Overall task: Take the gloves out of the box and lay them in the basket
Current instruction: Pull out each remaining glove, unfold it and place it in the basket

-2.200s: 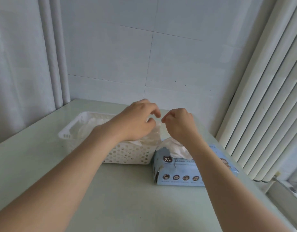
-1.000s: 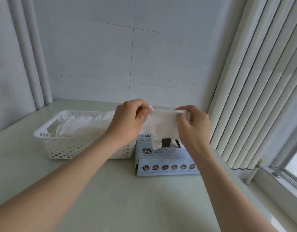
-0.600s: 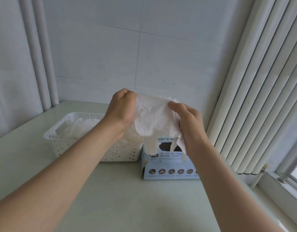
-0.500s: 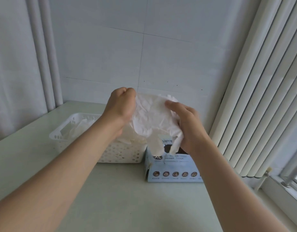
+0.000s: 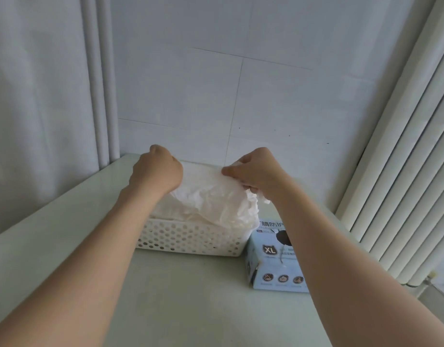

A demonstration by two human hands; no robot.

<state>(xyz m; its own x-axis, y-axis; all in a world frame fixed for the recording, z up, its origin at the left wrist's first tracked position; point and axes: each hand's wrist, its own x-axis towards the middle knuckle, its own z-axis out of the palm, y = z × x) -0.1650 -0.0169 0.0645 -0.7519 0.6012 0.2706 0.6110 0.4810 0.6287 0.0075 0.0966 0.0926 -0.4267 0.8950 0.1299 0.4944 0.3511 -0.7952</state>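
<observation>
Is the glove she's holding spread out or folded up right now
Spread out. Left hand and right hand pinch opposite edges of the glove, stretching it wide above the basket.

The glove (image 5: pixel 213 199) is translucent white and crinkled; the basket (image 5: pixel 190 237) is white, its wall dotted with rows of round holes; the box (image 5: pixel 273 261) is pale blue with a dark "XL" badge and 3 dark round icons visible. The bench (image 5: pixel 190 309) is pale green; the wall tiles (image 5: pixel 190 96) are white with thin grey seams.

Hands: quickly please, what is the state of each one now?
Left hand: closed, gripping one edge of the white glove.
Right hand: closed, pinching the glove's other edge.
</observation>
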